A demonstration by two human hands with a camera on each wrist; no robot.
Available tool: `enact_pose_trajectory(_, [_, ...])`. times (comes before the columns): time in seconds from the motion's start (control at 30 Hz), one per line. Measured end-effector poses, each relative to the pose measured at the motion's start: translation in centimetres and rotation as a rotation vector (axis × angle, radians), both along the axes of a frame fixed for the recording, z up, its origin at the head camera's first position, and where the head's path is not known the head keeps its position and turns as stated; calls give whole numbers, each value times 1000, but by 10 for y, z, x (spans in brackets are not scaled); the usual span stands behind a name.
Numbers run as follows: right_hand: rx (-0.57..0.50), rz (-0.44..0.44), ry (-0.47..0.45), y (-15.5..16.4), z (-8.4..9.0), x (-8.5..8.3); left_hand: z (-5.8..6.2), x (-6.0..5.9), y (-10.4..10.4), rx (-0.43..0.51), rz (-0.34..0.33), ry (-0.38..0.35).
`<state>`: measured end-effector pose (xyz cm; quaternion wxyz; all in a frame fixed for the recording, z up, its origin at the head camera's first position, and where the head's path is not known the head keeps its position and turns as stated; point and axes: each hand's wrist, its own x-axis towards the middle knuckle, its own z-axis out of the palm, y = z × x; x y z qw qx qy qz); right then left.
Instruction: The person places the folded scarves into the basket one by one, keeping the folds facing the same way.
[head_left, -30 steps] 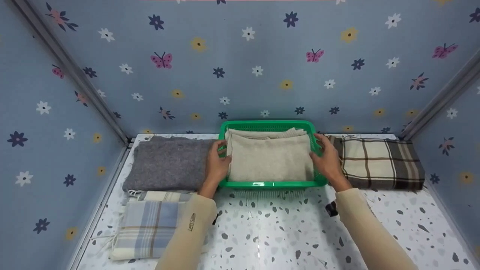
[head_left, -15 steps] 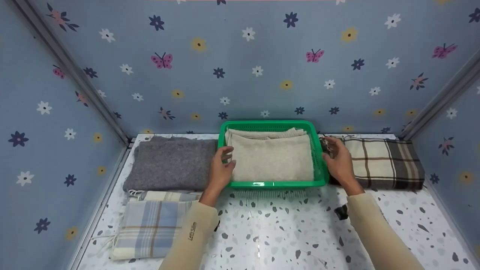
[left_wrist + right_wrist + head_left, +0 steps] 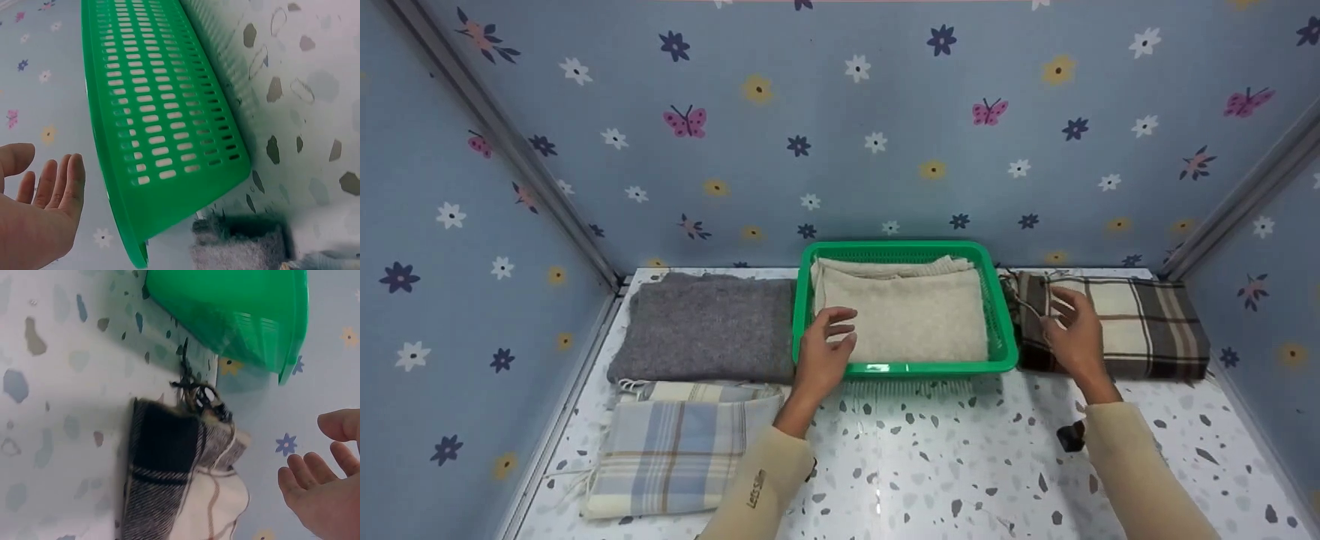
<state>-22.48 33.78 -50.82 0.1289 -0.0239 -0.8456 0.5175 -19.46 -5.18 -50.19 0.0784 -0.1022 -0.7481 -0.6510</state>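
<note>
A green plastic basket (image 3: 930,368) stands against the back wall with a folded beige scarf (image 3: 915,315) lying inside it. Over the basket's front left corner hovers my left hand (image 3: 823,356), its fingers loosely bent and holding nothing. My right hand (image 3: 1076,334) is above the folded brown and cream plaid scarf (image 3: 1117,315), right of the basket. Nothing is between its thumb and fingers. In the left wrist view the hand (image 3: 42,214) is apart from the basket's slotted side (image 3: 152,118). Dark tassels (image 3: 205,399) of the plaid scarf show in the right wrist view.
A folded grey scarf (image 3: 705,326) lies left of the basket. In front of it is a folded blue and cream plaid scarf (image 3: 675,450) with fringe. Flowered panels (image 3: 840,150) enclose the speckled white table (image 3: 930,465) at the back and both sides.
Both hands have moved to the right and a little nearer the front. The right hand has left the basket's side and is now over the plaid scarf. The basket stays in place.
</note>
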Motion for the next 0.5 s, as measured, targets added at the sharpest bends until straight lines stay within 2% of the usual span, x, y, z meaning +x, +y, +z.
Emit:
enact_pose_trajectory(0.2, [-4,-47,-40,21,-7,11,0,15,13,-20,-35,30])
enact_pose_trajectory(0.5, [12,-119,-110,47,-22,26,-7,37,36,-12,-131,-10])
